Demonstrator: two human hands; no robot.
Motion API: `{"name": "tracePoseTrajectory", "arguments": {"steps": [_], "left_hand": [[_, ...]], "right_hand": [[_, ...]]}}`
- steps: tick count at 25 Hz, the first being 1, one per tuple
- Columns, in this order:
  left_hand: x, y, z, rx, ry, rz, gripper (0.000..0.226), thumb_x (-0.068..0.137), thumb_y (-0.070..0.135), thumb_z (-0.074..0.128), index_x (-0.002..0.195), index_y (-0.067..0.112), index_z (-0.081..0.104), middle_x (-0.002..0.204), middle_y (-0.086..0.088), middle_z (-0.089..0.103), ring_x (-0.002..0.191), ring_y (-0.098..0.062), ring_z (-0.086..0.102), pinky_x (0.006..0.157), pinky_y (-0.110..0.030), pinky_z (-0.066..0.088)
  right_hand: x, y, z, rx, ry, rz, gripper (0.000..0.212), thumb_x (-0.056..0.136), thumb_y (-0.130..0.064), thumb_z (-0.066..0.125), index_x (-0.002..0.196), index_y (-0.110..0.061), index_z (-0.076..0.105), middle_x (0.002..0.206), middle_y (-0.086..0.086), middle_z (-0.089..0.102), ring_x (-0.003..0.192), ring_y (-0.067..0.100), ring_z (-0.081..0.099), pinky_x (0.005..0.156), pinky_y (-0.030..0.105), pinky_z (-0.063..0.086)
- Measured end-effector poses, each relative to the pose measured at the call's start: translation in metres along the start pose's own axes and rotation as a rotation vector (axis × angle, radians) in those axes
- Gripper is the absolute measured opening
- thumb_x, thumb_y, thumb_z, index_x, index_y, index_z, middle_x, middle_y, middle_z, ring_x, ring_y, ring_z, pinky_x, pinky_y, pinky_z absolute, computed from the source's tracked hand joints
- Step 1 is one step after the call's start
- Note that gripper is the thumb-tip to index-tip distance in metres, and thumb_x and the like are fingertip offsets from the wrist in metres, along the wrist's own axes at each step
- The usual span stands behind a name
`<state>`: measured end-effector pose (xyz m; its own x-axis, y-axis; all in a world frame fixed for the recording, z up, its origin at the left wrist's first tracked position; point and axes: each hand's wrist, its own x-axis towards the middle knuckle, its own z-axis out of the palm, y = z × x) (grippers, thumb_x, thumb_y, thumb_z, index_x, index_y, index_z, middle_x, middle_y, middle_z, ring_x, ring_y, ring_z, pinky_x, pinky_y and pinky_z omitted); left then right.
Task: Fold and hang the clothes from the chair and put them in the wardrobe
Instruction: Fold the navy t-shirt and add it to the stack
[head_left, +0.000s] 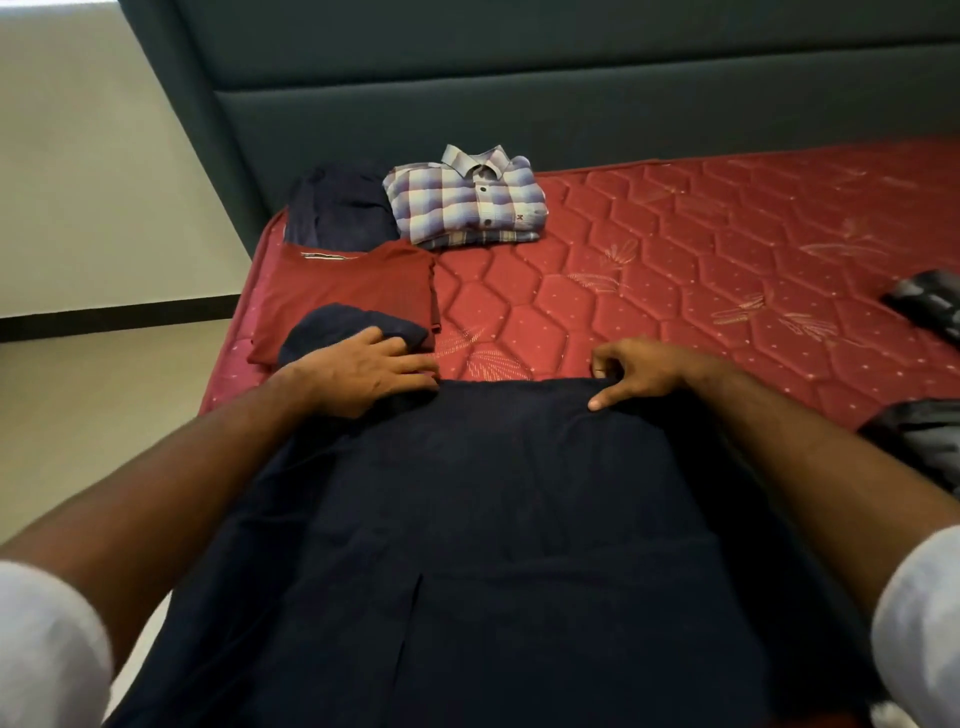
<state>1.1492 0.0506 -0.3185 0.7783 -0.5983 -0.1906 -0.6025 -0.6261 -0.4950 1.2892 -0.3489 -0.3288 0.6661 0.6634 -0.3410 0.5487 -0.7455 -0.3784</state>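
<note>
Pinching the navy garment's (467, 519) far edge, the right hand (641, 371) grips; left hand (363, 371) presses flat, fingers straight, on the bed (675, 249).

the navy garment (483, 519) is soft matt cloth, smooth and barely creased. the mattress (701, 270) is quilted red fabric with a faint sheen. the plaid shirt (467, 202) looks like woven cotton. the headboard (519, 104) is padded matt upholstery.
</note>
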Motion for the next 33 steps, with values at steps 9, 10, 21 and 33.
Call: {"name": "tracePoseTrajectory", "arguments": {"steps": [9,10,21,33], "left_hand": [[0.002,0.003,-0.049,0.341,-0.380,-0.339,0.031,0.103,0.035,0.039,0.121,0.032,0.064,0.127,0.011,0.059,0.119,-0.016,0.049,0.094,-0.036,0.030],[-0.005,0.004,-0.053,0.352,-0.363,-0.362,0.031,0.103,0.033,0.039,0.124,0.032,0.062,0.129,0.010,0.056,0.121,-0.017,0.046,0.095,-0.036,0.030],[-0.051,0.042,-0.114,0.399,-0.392,-0.381,0.022,0.104,0.027,0.037,0.121,0.027,0.052,0.113,0.008,0.071,0.109,-0.017,0.062,0.100,-0.038,0.029],[-0.130,0.117,-0.091,-0.044,-0.270,-0.175,0.043,0.087,0.021,0.056,0.128,0.031,0.053,0.129,0.007,0.052,0.112,-0.016,0.056,0.085,-0.032,0.035]], "right_hand": [[-0.025,0.038,0.008,0.031,0.256,-0.031,0.023,0.085,-0.013,0.080,0.091,-0.020,0.059,0.092,-0.001,0.057,0.091,0.020,0.054,0.083,0.037,0.047],[-0.030,0.040,0.007,0.007,0.218,-0.039,0.024,0.086,-0.015,0.079,0.095,-0.021,0.058,0.096,-0.001,0.057,0.094,0.021,0.055,0.085,0.037,0.046],[-0.114,0.025,-0.004,-0.498,0.420,-0.006,0.030,0.089,-0.005,0.057,0.112,-0.019,0.044,0.108,0.006,0.051,0.099,0.031,0.059,0.071,0.041,0.045],[-0.203,0.023,0.060,-0.542,0.236,-0.093,0.029,0.089,-0.012,0.055,0.111,-0.026,0.042,0.110,0.000,0.052,0.099,0.024,0.055,0.080,0.041,0.048]]}}
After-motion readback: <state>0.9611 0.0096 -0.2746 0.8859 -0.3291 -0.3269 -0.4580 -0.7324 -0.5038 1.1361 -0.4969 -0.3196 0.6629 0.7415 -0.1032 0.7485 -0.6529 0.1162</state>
